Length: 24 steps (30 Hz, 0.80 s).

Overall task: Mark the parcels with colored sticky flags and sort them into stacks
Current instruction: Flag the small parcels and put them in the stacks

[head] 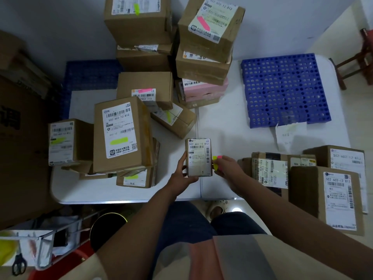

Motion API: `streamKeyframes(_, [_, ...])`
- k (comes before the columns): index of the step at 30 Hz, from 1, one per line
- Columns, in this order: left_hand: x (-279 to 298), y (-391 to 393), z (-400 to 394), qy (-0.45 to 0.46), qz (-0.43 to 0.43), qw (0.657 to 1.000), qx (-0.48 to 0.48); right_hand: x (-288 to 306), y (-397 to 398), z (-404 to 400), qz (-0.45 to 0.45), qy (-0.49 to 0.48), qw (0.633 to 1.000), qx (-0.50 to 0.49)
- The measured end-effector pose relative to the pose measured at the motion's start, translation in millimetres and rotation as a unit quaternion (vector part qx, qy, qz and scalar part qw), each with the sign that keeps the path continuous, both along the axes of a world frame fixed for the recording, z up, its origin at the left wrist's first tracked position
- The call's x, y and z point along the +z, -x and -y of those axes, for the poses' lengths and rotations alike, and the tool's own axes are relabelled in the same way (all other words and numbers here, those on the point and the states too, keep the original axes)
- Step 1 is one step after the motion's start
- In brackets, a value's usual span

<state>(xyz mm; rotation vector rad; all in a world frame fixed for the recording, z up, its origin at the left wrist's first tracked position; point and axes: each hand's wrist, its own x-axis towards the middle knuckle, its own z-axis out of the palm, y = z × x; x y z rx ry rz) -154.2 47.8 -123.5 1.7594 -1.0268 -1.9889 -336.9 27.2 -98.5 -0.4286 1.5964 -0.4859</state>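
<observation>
A small brown parcel with a white label reading 502 602 12 812 stands at the table's front middle. My left hand grips its left side and lower edge. My right hand holds a small pad of yellow and pink sticky flags against the parcel's right edge. Flagged parcels stand to the left: a tall box with a yellow flag, another yellow-flagged box, and a pink-flagged box behind them. Two tall stacks rise at the back, one topped by a yellow-flagged box, one by a pink-flagged box.
Several parcels without flags lie at the right front. A blue perforated plastic pallet rests on the white table at the back right, with a torn paper slip in front of it. A wooden stool stands far right. Scissors hang lower left.
</observation>
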Motion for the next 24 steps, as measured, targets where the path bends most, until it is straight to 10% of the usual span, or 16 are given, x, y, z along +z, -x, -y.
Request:
streamKeyframes(14, [11.8,-13.0,22.2,0.115,0.202,0.972,0.026,4.8,-8.4,1.4,-0.023,0.052,0.998,-0.029])
streamKeyframes(19, [26.0,10.9,15.5,-0.043,-0.018,0.996,0.076,14.4,-19.2,-10.0,0.002,0.067,0.995,0.077])
streamKeyframes(24, [22.4,16.7,8.5,-0.071,-0.054,0.989,0.118,13.1,-21.9,-18.7,-0.015,0.060,0.998,0.032])
